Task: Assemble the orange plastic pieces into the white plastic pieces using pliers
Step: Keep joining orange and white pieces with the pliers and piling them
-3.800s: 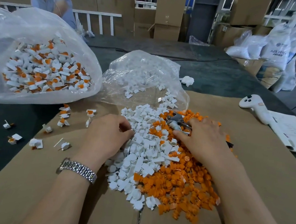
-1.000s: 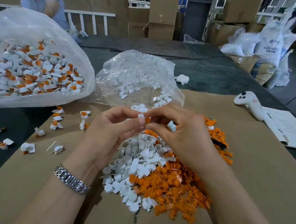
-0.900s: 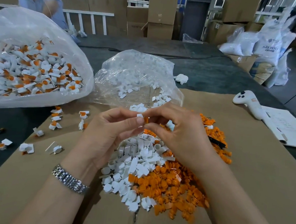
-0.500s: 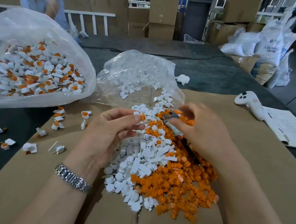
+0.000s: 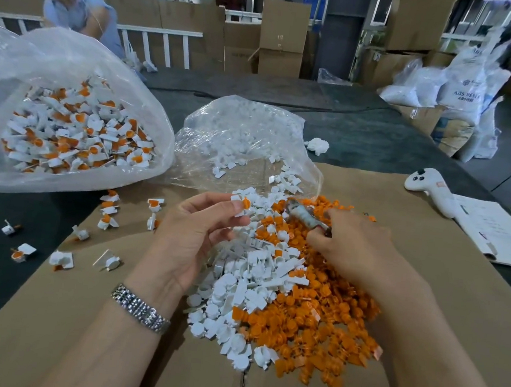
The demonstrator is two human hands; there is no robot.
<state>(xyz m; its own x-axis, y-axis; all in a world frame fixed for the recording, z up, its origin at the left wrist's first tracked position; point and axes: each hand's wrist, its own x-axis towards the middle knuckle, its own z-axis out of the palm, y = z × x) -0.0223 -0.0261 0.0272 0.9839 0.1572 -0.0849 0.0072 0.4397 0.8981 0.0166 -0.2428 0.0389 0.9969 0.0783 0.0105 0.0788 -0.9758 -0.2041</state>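
apart now: left hand (image 5: 193,237) pinches joined piece (image 5: 240,205); right hand (image 5: 355,249) grips pliers (image 5: 303,215).

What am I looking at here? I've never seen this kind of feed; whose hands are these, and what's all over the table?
There is no machine: a person works with bare hands, filmed by a camera on their head looking forward and down. The left hand, with the wristwatch, pinches a white piece with an orange piece in it. The right hand grips the pliers. On the cardboard sheet lies a mixed pile of loose white pieces and orange pieces. The big clear bag on the left holds joined pieces; a smaller bag behind the pile holds white ones.
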